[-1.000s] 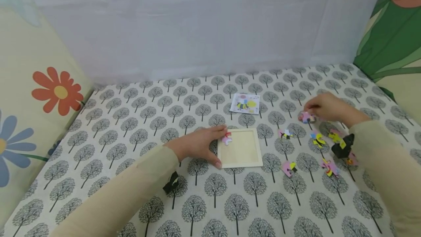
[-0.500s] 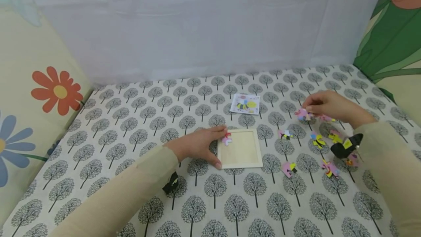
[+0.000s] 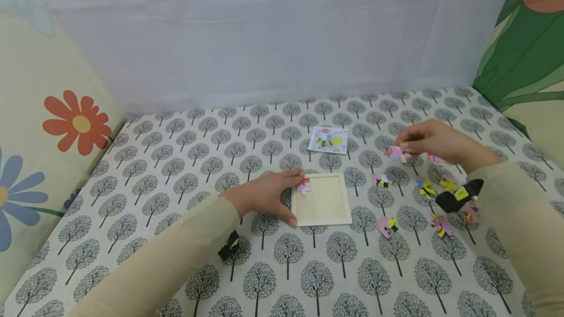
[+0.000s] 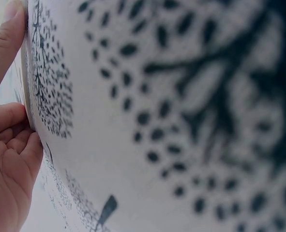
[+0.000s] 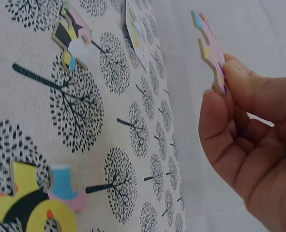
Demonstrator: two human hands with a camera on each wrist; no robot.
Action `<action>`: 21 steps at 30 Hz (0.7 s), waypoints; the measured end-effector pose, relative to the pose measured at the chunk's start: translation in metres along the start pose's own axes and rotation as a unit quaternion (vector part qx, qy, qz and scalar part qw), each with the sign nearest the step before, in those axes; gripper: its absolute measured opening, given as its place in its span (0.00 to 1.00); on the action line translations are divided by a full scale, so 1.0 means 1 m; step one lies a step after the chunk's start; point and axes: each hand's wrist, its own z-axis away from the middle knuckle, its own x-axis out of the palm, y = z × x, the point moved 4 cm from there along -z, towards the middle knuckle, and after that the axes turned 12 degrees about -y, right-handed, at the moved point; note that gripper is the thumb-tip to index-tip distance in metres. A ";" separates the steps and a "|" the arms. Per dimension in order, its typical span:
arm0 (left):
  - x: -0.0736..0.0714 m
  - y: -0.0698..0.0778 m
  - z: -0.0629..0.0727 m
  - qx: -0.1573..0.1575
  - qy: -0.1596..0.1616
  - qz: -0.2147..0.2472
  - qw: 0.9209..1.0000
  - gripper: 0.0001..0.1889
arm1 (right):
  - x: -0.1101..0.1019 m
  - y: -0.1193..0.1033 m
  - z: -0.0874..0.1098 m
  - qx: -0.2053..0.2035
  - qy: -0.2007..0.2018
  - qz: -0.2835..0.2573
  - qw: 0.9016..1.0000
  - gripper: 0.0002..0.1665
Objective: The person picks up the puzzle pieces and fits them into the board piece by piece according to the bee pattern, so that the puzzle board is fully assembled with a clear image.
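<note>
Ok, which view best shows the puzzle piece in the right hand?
Right wrist: the puzzle piece appears large, pinched by the right hand, though turned nearly edge-on. Head shows it small, partly covered; left wrist doesn't show it.

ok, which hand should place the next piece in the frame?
Right, most likely: the right hand pinches a pink puzzle piece above the cloth, while the left hand touches the left edge of the wooden frame.

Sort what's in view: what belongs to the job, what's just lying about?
Likely job things: left hand, right hand, pinched puzzle piece, wooden frame, red-topped piece in its corner, loose pieces, picture card
Just around: patterned cloth, white backdrop, flowered wall
</note>
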 end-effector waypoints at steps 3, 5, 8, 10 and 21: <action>0.000 0.000 0.000 0.003 0.002 -0.001 1.000 0.56 | 0.002 -0.002 -0.002 -0.009 -0.006 -0.030 1.000 0.15; 0.000 0.000 0.001 0.007 0.004 -0.001 1.000 0.57 | 0.003 -0.003 -0.003 -0.012 -0.010 -0.042 0.999 0.15; 0.000 0.000 0.001 0.008 0.006 -0.001 1.000 0.57 | 0.006 -0.008 -0.004 -0.012 -0.012 -0.045 0.999 0.16; 0.000 0.000 0.001 0.008 0.006 -0.002 1.000 0.57 | 0.008 -0.010 -0.005 -0.009 -0.009 -0.049 0.999 0.16; 0.000 0.000 0.000 0.010 0.004 -0.002 1.000 0.57 | 0.022 -0.023 -0.013 0.000 -0.020 -0.076 0.997 0.16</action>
